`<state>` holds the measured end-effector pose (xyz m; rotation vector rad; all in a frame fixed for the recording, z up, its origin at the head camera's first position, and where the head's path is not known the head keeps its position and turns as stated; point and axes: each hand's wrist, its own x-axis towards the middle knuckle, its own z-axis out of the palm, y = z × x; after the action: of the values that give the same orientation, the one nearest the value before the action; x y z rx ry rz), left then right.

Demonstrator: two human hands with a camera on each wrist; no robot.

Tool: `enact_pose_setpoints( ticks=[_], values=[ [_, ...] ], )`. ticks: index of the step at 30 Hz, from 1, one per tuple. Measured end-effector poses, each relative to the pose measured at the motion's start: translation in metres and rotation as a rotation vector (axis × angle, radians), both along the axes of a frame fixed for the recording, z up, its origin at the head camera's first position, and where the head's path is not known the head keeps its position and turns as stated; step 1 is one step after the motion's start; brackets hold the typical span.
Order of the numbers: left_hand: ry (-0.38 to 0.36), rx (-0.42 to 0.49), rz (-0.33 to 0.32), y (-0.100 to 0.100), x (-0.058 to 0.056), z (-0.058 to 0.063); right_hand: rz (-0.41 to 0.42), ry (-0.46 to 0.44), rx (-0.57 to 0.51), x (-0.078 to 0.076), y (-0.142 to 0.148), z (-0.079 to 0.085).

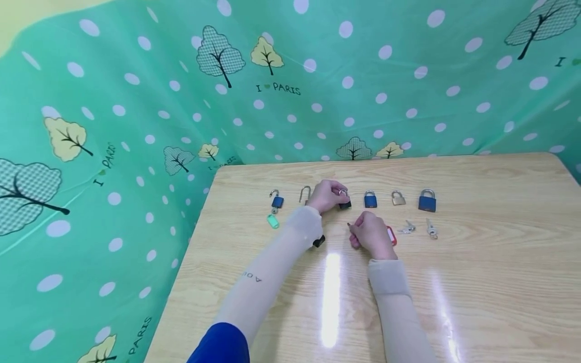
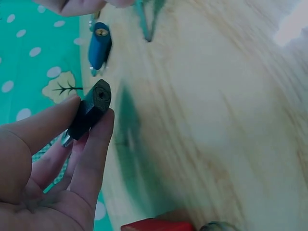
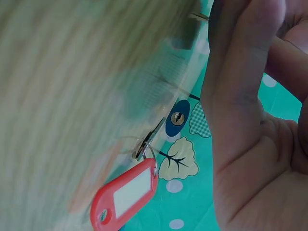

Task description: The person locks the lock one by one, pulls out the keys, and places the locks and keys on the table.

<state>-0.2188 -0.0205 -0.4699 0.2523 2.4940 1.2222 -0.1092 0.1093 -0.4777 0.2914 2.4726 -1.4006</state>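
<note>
My left hand (image 1: 328, 195) pinches a small black padlock (image 1: 345, 202) by its sides, its keyhole turned toward the left wrist camera. Its silver shackle points away from that camera, partly behind the fingers. Lower and to the right, my right hand (image 1: 366, 234) pinches a thin key (image 1: 349, 225), whose tip sticks out to the left, apart from the padlock. The rest of the key is hidden by the fingers. Beside the right hand lies a red key tag (image 3: 126, 195) with keys on its ring. A blue padlock (image 1: 370, 201) stands just right of the black one.
Further right are a brass padlock (image 1: 398, 199), a larger blue padlock (image 1: 427, 203) and loose keys (image 1: 408, 227). On the left lie an unlocked blue padlock (image 1: 277, 202), a green key tag (image 1: 272, 221) and a long shackle (image 1: 304, 194). Polka-dot fabric (image 1: 317, 121) borders the wooden table.
</note>
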Motion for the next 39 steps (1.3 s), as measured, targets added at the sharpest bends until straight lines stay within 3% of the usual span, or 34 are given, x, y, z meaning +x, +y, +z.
enact_pose_setpoints(
  ticks=[9,19,29,33,39],
  values=[
    [0.02,-0.038,-0.04,0.003,-0.005,-0.007,0.042,-0.021,0.078,-0.002,-0.001,0.002],
    [0.097,-0.202,-0.135,0.012,-0.01,-0.006,0.028,-0.02,0.071,-0.003,0.001,0.004],
    [0.106,-0.234,-0.108,0.01,-0.011,-0.012,0.022,-0.048,0.058,-0.003,0.001,0.004],
    [0.102,-0.197,-0.081,0.007,-0.01,-0.011,0.033,-0.049,0.055,-0.002,0.003,0.007],
    [0.081,-0.112,-0.001,-0.014,-0.011,0.001,0.037,-0.04,0.051,-0.001,-0.001,0.013]
  ],
)
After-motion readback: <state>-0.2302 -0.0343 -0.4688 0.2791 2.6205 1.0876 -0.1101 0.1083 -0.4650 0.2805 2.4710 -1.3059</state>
